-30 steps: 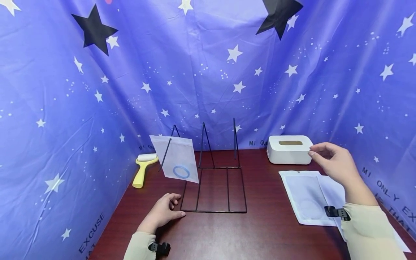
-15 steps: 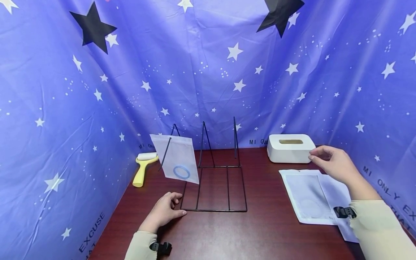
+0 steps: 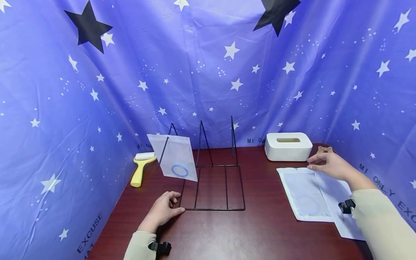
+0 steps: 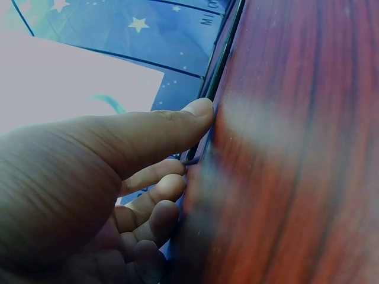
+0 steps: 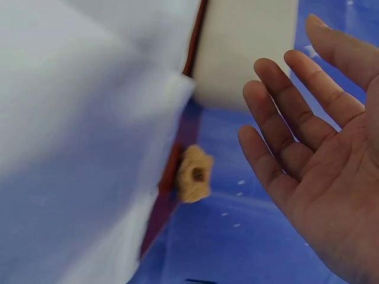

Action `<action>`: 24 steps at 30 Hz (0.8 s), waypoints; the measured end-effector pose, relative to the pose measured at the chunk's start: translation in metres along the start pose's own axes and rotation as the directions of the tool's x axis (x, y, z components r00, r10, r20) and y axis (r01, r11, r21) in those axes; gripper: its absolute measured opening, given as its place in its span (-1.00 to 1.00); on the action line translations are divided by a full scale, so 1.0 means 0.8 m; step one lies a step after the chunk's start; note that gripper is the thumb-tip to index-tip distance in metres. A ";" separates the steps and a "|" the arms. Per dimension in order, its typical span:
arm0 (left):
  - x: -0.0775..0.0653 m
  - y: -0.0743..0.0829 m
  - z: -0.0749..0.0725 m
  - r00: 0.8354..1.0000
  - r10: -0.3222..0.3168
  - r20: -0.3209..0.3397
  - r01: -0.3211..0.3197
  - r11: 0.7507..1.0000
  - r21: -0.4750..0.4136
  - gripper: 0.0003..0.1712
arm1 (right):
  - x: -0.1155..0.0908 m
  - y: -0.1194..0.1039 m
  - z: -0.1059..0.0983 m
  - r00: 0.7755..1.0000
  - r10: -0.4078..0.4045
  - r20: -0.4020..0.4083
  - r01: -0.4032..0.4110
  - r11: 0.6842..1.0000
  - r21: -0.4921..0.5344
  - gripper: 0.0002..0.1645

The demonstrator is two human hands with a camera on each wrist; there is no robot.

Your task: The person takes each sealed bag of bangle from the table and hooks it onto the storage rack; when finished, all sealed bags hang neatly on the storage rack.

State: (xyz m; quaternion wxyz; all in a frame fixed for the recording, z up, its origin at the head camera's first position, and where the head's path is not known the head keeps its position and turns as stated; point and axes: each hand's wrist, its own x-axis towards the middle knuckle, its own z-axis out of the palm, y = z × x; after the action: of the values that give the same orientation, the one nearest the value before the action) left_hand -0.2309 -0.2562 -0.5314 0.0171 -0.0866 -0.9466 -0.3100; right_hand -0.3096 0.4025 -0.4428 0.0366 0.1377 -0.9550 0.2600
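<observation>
A black wire rack stands mid-table with upright dividers. My left hand holds its near left corner, the thumb on the wire and the other fingers curled beside it. In the rack's left end, a white zip bag with a blue ring visible stands tilted at a divider. Over on the right, my right hand hovers above flat white bags, with its fingers loosely bent and nothing in them. The upper bag faintly shows a round shape; another white bag sticks out beside it.
A white tissue box stands at the back right, just beyond the right hand. Behind that hand is a small brown bear-faced object. At the left lies a yellow-handled roller. Starry blue cloth encloses the table.
My right hand has come down from beside the tissue box toward the flat bags, uncovering the bear-faced object. The left hand stays at the rack corner; the view has shifted slightly.
</observation>
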 end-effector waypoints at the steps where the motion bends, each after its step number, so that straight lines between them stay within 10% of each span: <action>1: 0.000 0.000 -0.001 1.000 -0.001 -0.003 0.001 1.000 0.002 -0.40 | 0.002 0.005 0.000 1.000 0.004 0.009 -0.004 1.000 -0.006 -0.58; 24: -0.001 0.000 0.000 1.000 -0.013 0.002 0.013 1.000 0.005 -0.39 | 0.031 0.059 0.028 0.975 0.170 0.145 -0.183 0.980 0.083 -0.38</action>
State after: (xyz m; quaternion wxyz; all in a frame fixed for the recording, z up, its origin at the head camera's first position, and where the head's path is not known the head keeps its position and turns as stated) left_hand -0.2302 -0.2565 -0.5315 0.0143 -0.0806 -0.9480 -0.3076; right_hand -0.3465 0.4239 -0.4816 -0.0590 0.0716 -0.9502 0.2975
